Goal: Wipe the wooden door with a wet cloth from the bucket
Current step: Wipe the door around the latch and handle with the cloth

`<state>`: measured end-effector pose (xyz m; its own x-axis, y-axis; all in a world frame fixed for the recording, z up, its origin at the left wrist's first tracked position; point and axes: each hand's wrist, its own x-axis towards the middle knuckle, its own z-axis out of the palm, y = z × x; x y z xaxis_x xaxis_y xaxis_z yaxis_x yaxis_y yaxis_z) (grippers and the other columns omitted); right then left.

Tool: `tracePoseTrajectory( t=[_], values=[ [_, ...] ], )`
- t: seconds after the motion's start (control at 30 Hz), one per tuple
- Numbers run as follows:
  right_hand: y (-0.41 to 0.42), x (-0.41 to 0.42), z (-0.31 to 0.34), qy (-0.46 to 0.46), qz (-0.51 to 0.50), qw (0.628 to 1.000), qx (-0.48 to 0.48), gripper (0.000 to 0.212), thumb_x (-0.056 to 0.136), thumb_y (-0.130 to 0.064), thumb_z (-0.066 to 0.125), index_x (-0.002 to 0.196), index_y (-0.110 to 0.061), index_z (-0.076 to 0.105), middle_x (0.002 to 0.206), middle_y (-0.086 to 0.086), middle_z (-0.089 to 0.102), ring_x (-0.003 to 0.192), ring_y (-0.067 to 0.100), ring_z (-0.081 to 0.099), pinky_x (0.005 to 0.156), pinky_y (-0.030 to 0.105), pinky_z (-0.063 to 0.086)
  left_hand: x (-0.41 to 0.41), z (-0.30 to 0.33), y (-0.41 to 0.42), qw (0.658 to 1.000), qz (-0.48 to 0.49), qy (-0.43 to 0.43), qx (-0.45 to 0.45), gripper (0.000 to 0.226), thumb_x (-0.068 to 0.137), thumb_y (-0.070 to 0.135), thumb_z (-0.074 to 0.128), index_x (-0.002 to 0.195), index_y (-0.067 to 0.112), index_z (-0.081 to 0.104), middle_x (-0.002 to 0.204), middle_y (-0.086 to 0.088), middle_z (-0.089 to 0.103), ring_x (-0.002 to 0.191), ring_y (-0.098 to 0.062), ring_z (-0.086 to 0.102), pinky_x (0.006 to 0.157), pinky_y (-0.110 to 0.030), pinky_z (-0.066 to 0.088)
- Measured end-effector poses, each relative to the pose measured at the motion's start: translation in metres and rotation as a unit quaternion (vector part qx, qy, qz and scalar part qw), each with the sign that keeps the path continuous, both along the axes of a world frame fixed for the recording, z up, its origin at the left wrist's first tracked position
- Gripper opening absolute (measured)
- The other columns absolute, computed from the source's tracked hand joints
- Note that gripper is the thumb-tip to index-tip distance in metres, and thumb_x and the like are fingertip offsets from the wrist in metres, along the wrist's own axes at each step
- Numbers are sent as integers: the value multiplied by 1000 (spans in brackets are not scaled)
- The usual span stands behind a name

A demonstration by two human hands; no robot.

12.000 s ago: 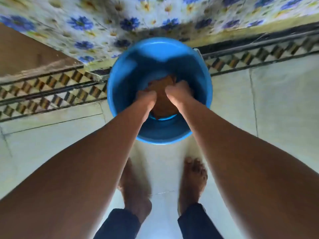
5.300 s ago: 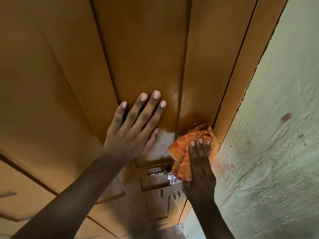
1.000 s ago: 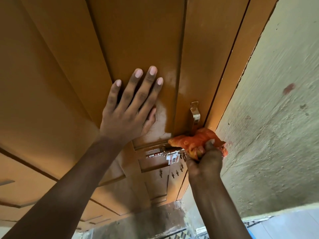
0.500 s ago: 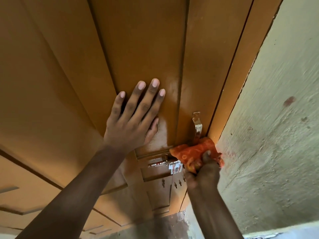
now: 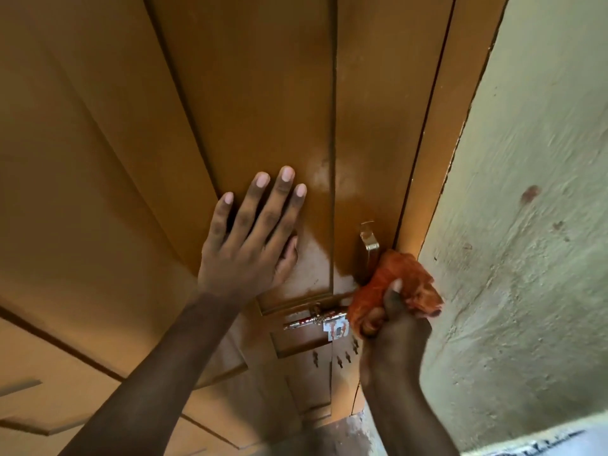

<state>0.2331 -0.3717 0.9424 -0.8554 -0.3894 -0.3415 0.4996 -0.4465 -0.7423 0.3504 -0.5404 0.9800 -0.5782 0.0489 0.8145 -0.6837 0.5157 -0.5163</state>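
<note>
The door fills the left and middle of the view, seen from close up and steeply foreshortened. It is smooth, ochre-brown painted wood with raised panels edged by dark grooves; stepped mouldings cross its near left part. A glossy wet sheen shows on the panel in the middle, just right of the fingertips.

The left hand lies flat on the door, fingers straight and slightly spread, thumb tucked along the palm's right side, holding nothing. Its bare forearm runs down to the near left corner.

Below and right of that hand a slim metal bolt lies across the door, shiny and reddish, with a small square plate at its right end. Further up, a brass-coloured handle stands out from the door near its right edge.

The cloth is orange, crumpled and bunched, pressed against the door's right edge just beside the handle and touching the end of the bolt. The right hand grips it from below, fingers curled round the bundle, thumb laid over its front.

The frame, the same brown, runs up the door's right side. On the right stands a wall of rough pale-green plaster, pitted, with a few reddish-brown spots. A pale strip shows at the near right corner.
</note>
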Motion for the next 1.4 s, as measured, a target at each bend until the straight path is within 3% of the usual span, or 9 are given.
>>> tracePoseTrajectory(
  t=[0.23,0.4,0.47,0.6,0.7,0.77,0.9,1.0,1.4],
  values=[
    [-14,20,-20,176,-46,980,83,15,98,-15,61,105,-28,64,83,-24,71,76,-4,62,67,6,49,0,-2,-1,1000,0,-3,3,72,102,48,52,163,13,38,167,-11,35,153,-32,33,116,-53,34],
    [-12,5,-5,156,-39,987,22,8,93,-29,68,101,-29,66,97,-16,73,90,1,67,78,25,50,-1,0,0,1000,3,-2,-5,73,101,48,53,163,13,38,167,-11,35,154,-31,32,116,-53,34],
    [-14,9,-2,339,-68,931,114,8,90,-16,68,90,-23,71,79,-16,75,76,-6,67,67,25,51,0,0,1,1000,-1,2,-1,73,101,47,53,163,13,38,167,-11,34,154,-31,32,116,-53,35],
    [-18,7,-38,572,-17,792,215,71,94,-13,57,157,-32,28,161,-4,36,150,25,33,118,38,36,1,2,1,1000,-2,-3,1,73,102,47,53,164,13,36,168,-12,34,154,-31,32,116,-53,34],
    [-11,-7,-78,668,-36,701,246,65,103,-30,48,160,-28,16,161,10,32,154,26,21,112,50,40,1,1,0,1000,7,-2,-3,72,102,47,53,164,13,37,167,-12,35,154,-31,32,117,-52,32],
    [-4,-14,-105,684,-7,673,282,55,107,-41,37,154,-14,31,151,19,45,140,36,46,96,50,55,0,2,0,1000,7,-1,-10,72,101,47,53,163,13,38,167,-11,37,153,-31,34,117,-52,33],
    [-1,1,-88,448,0,860,245,41,96,-33,54,124,-4,65,79,4,72,67,-4,64,55,26,51,0,1,-1,1000,6,0,-13,72,101,48,52,163,13,38,166,-11,37,153,-31,34,116,-52,35],
    [-19,5,-48,260,-63,946,183,17,96,-15,62,101,0,69,71,-3,64,58,-1,59,52,8,43,0,2,0,1000,3,0,-7,71,102,47,52,163,13,38,166,-11,36,152,-31,34,116,-52,35],
    [-22,8,-17,-26,-33,997,57,2,97,-22,65,98,-23,64,99,-9,70,92,12,68,81,29,50,0,0,1,1000,10,0,-10,72,102,49,50,164,14,36,167,-9,37,153,-30,35,117,-51,34]
  ],
)
